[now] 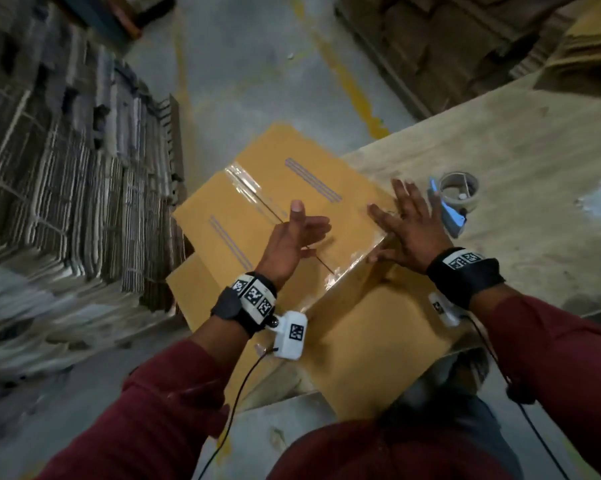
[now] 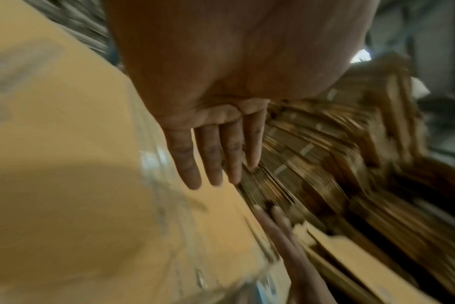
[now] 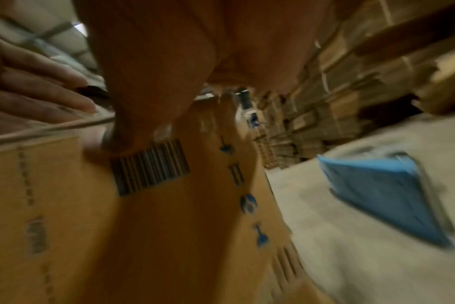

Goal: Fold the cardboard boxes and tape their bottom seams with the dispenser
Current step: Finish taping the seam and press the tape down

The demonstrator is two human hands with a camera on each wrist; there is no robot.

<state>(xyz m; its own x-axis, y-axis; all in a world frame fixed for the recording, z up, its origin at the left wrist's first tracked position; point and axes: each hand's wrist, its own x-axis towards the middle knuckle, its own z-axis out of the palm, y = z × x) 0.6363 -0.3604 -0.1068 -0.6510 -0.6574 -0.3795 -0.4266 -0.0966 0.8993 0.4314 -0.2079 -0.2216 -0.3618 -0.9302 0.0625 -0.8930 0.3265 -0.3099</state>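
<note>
Your box [image 1: 278, 216] sits bottom-up at the corner of the surface [image 1: 500, 140], part of it hanging past the edge, so a hard shove could tip it to the floor. The tape [image 1: 243, 183] looks loose near you; it may lift unless pressed. Your left hand [image 1: 292, 237] hovers flat, fingers straight; your right hand [image 1: 410, 226] lies spread on the box's right edge. Neither holds anything. The dispenser [image 1: 455, 202] lies just beside it.

Stacks of flattened cardboard [image 1: 67, 188] flank a concrete floor [image 1: 243, 74] with yellow stripe [image 1: 354, 88]
</note>
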